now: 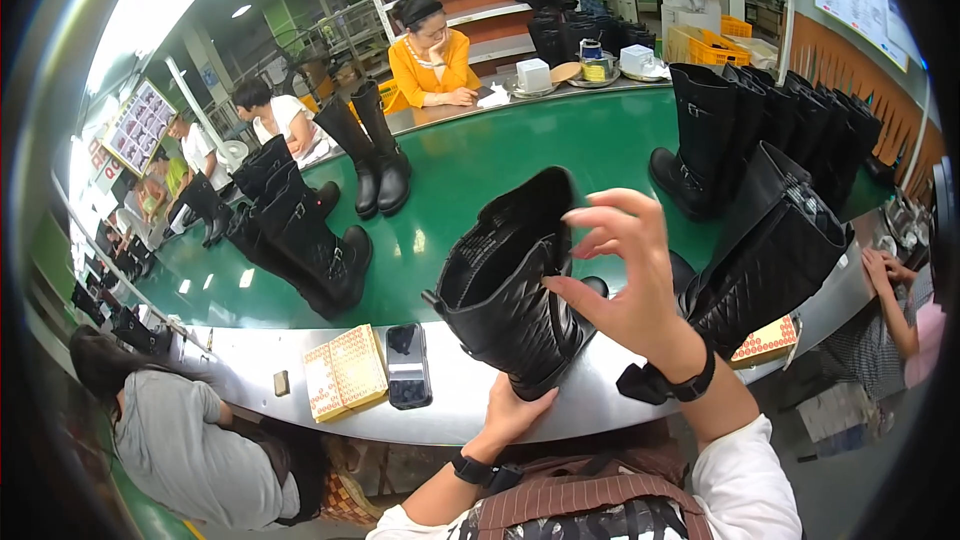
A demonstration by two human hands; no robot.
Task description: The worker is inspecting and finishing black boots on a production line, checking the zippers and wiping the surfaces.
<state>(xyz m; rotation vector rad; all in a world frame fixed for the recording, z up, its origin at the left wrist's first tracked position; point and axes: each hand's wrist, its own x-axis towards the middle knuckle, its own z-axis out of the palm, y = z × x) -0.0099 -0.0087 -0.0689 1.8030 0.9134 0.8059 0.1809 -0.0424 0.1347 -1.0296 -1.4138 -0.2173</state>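
Tall black boot [510, 285] tipped on its side at the near steel edge [250, 360] of a green conveyor belt [480, 155], shaft mouth turned up and left, showing a dark lining with pale print inside (too small to make out). Smooth, faintly glossy leather-like upper with quilted diamond stitching down the flank and a small strap tab jutting from the left side. Cradled from below by the left hand [512, 410], palm cupped under the lower end, thumb pressed against the leather; dark band on that wrist. Pinched at the shaft rim by the right hand [625, 280], thumb and forefinger narrowed onto the top edge, remaining fingers fanned loose above; black watch strap on that wrist, white sleeve below. Just right of the held boot, another quilted black boot [775, 255] leaning over, buckle at its top, partly resting on a flat patterned cardboard box [765, 343]. Farther right, a tight row of upright buckled boots [770, 125], matte and tube-shaped. Left on the belt, a slumped cluster of black boots [300, 240] and an upright pair [370, 155]. On the steel rim to the left, a yellow patterned box [345, 372] beside a dark smartphone [408, 367] lying flat. Across the belt, a seated person in an orange top [432, 65]; lower left, another person in a grey shirt [180, 445].
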